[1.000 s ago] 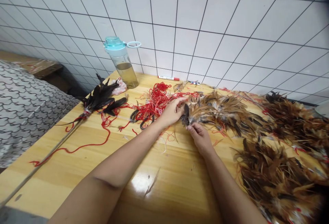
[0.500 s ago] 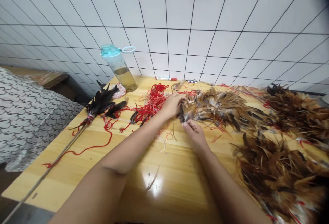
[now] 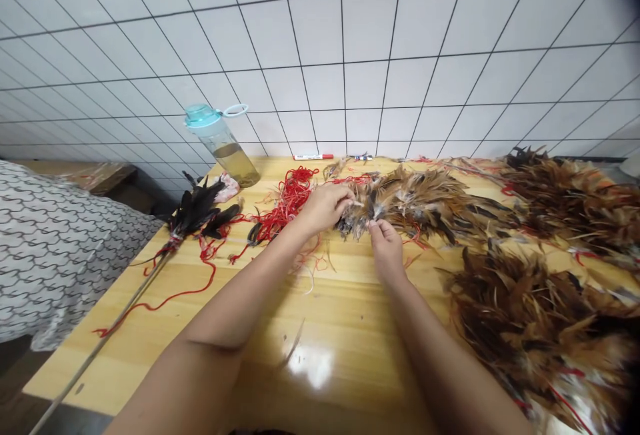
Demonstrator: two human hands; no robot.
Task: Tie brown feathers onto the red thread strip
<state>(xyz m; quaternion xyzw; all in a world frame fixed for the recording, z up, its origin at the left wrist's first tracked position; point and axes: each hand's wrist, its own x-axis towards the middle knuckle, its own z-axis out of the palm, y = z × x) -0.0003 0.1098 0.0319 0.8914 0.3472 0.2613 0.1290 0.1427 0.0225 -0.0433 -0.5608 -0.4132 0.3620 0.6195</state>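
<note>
Both hands meet at the near-left end of a brown feather bundle [image 3: 410, 202] lying mid-table, w/ its far end running off to the right. Left hand [image 3: 323, 207]: fingers curled narrow, tips pinching into the feathers at the bundle's end; can't tell exactly what's betw. thumb & fingers. Right hand [image 3: 386, 248]: just near side of the bundle, fingers closed narrow, tips touching the lower edge of the feathers. The two hands are just beside each other, not touching.

Left of the hands: red string tangle [image 3: 290, 202], touching the left hand's far side. Further left, black feather stick [image 3: 193, 212]. Far left by the wall, water bottle [image 3: 223, 145]. More brown feather piles [image 3: 540, 315] near right. All on wooden table [image 3: 340, 328].
</note>
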